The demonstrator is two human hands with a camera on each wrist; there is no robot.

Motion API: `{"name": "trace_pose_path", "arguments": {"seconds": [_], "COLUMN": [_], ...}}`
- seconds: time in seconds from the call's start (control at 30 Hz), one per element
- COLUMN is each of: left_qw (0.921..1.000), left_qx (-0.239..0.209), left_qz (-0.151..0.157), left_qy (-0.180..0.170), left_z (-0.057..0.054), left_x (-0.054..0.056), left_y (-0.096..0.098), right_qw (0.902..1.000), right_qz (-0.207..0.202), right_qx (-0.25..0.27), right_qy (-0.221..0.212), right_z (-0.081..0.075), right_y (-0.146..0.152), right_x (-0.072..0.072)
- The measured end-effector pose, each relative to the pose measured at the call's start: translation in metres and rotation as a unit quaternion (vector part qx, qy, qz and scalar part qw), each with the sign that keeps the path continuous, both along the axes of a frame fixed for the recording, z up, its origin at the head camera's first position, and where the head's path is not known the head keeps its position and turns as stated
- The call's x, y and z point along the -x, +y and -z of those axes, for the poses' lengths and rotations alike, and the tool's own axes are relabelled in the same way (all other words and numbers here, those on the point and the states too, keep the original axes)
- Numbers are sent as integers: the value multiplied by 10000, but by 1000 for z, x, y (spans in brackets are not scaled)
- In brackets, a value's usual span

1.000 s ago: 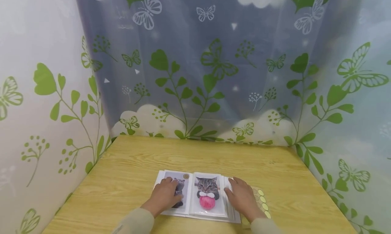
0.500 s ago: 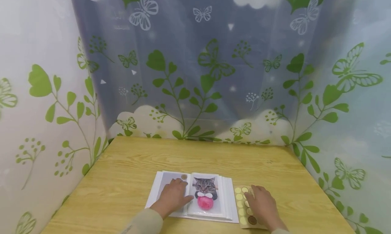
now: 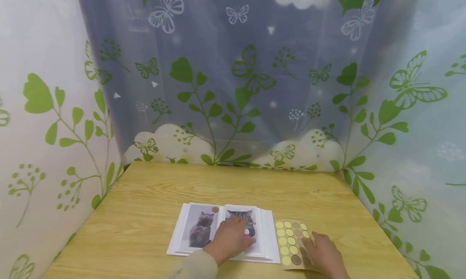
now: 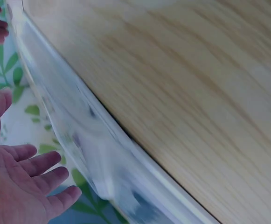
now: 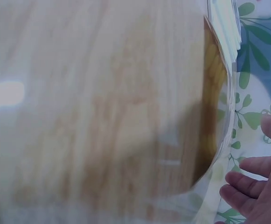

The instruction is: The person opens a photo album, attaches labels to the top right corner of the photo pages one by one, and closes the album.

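An open photo album (image 3: pixel 268 234) lies on the table with a cat photo on each page. On its left page is a grey cat picture (image 3: pixel 199 232) with a small brown round sticker (image 3: pixel 215 209) at the top corner. My left hand (image 3: pixel 231 239) is over the right page, fingers extended, hiding much of the tabby cat photo (image 3: pixel 238 215). To the album's right lies a sheet of round gold stickers (image 3: pixel 285 240), some spots bare. My right hand (image 3: pixel 325 254) is at this sheet's right edge; in the right wrist view its thumb and fingers (image 5: pixel 245 184) are apart, and the sheet looks bowed.
The wood-grain table (image 3: pixel 218 184) reaches back to a curtain (image 3: pixel 214 88) printed with leaves and butterflies. Similar sheets of fabric (image 3: pixel 411 149) hang close on the left and right sides.
My left hand has moved from the left page to the right page, uncovering the grey cat photo. My right hand has gone from the album's right edge to the sticker sheet.
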State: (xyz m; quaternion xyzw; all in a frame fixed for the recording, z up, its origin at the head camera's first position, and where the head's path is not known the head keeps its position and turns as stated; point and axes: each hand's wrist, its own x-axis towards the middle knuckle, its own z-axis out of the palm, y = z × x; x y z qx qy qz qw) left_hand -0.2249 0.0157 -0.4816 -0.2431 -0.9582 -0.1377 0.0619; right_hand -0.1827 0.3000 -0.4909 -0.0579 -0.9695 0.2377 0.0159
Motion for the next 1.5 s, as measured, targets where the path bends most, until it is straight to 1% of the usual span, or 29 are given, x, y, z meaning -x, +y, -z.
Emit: {"name": "trace_pose_path", "arguments": {"seconds": [0.13, 0.27, 0.4, 0.53, 0.63, 0.73, 0.87, 0.93, 1.07, 1.17, 1.33, 1.43, 1.5], "left_qw": [9997, 9982, 9966, 9961, 9969, 9973, 9967, 9970, 9973, 9966, 9956, 9949, 9953], "left_qx": [243, 474, 577, 573, 574, 656, 792, 762, 706, 790, 893, 932, 883], "left_qz": [97, 287, 443, 460, 378, 264, 152, 138, 171, 214, 259, 315, 339], "left_qy": [-3, 212, 384, 478, 384, 175, -18, -83, -51, 49, -142, -200, -209], "left_z": [4, 5, 9, 15, 18, 21, 23, 23, 25, 25, 23, 23, 22], "left_x": [-2, -7, -10, -12, -12, -11, -12, -14, -18, -20, -19, -19, -19], "left_y": [23, 43, 59, 71, 80, 87, 93, 94, 95, 96, 100, 100, 100], "right_qw": [9999, 9997, 9996, 9994, 9991, 9987, 9981, 9976, 9970, 9969, 9977, 9986, 9993], "right_qz": [57, 102, 142, 191, 159, 103, 118, 140, 200, 222, 160, 123, 63], "right_qx": [74, 49, -67, -173, -308, -442, -554, -625, -645, -631, -620, -497, -355], "right_qy": [-115, -215, -222, -252, -249, -216, -245, -282, -382, -406, -227, -117, -20], "right_z": [3, 6, 6, 5, 5, 6, 8, 9, 11, 11, 10, 9, 7], "right_y": [3, 6, 9, 8, 8, 9, 9, 9, 6, 2, -3, -6, -8], "right_x": [-3, -5, -7, -7, -7, -8, -8, -9, -9, -9, -10, -10, -10]}}
